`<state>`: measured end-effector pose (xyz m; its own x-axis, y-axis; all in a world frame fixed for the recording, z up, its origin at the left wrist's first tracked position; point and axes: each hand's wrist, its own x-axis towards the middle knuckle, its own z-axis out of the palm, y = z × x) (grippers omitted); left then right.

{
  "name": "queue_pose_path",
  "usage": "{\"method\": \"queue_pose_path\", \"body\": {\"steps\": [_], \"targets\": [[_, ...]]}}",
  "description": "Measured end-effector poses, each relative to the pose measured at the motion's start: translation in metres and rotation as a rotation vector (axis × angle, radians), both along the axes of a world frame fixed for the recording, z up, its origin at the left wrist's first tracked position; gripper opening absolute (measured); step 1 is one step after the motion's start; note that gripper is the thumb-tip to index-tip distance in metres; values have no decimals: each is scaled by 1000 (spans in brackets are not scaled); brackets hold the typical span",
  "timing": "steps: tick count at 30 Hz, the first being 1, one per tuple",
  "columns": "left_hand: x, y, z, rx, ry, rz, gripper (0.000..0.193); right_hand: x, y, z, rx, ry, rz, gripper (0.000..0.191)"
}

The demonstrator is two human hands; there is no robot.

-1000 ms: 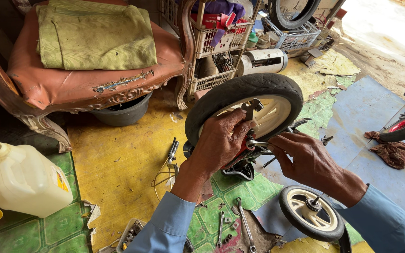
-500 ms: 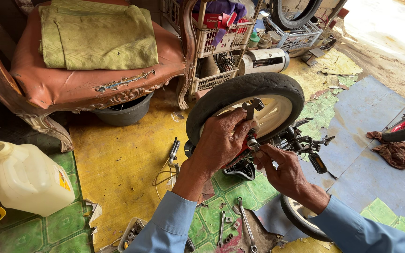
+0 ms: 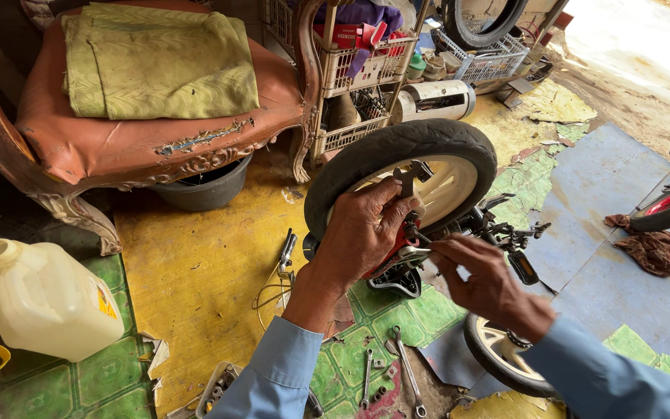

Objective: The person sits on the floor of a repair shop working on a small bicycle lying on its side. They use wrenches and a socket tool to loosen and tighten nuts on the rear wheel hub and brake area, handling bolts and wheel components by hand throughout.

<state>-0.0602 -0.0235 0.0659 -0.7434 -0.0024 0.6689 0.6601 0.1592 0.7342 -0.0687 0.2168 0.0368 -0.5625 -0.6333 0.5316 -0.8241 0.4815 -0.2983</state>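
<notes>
A small black-tyred wheel [image 3: 397, 151] with a white rim stands up from an overturned child's bike on the floor. My left hand [image 3: 362, 233] grips a metal spanner [image 3: 409, 180] at the wheel's hub, over a red part of the frame. My right hand [image 3: 478, 271] pinches something small and thin at the hub just right of the left hand; what it holds I cannot make out. The bike's pedal and crank [image 3: 517, 248] stick out behind my right hand. A second small wheel [image 3: 490, 357] lies below my right wrist.
Loose spanners [image 3: 409, 372] and a tray of small parts [image 3: 215, 388] lie on the green floor tiles. A white plastic jug [image 3: 44, 302] stands at left. An orange-cushioned chair [image 3: 141, 140] with green cloth, wire baskets [image 3: 358, 66], a dark basin [image 3: 203, 190] and a brown rag [image 3: 649, 248] surround the spot.
My right hand has drawn in from the right of the wheel to the hub, close beside my left hand. My left hand stays on the spanner.
</notes>
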Motion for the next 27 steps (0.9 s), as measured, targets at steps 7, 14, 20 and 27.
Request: {"method": "queue_pose_path", "body": {"steps": [7,14,20,27], "targets": [[0,2,1,9,2,12,10,14,-6,89,456,272,-89,8],[1,1,4,-7,10,10,10,13,-43,123,792,334,-123,12],[0,1,3,-8,66,21,10,23,-70,142,1162,414,-171,15],[1,1,2,-15,33,14,11,22,-76,145,1264,419,-180,9]]}}
